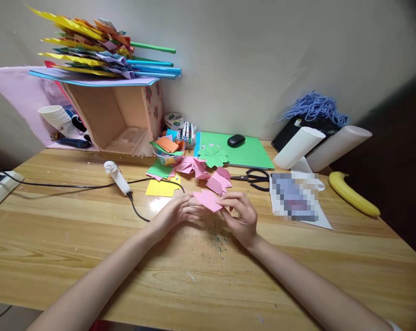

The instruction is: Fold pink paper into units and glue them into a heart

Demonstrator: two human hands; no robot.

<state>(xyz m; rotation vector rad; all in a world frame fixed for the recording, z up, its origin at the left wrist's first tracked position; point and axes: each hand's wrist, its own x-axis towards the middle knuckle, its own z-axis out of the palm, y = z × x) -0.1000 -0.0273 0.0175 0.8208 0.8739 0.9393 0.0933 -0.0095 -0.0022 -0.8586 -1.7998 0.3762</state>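
Head camera: my right hand pinches one folded pink paper piece above mid-worktop; whether my left hand, alongside, also grips, I cannot tell. One banana lies near the right edge, two white rolls toward the back-right corner.

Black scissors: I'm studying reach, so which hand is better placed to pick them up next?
Probably the right hand: the black scissors lie just beyond it, farther from the left hand. It would likely release the pink paper first.
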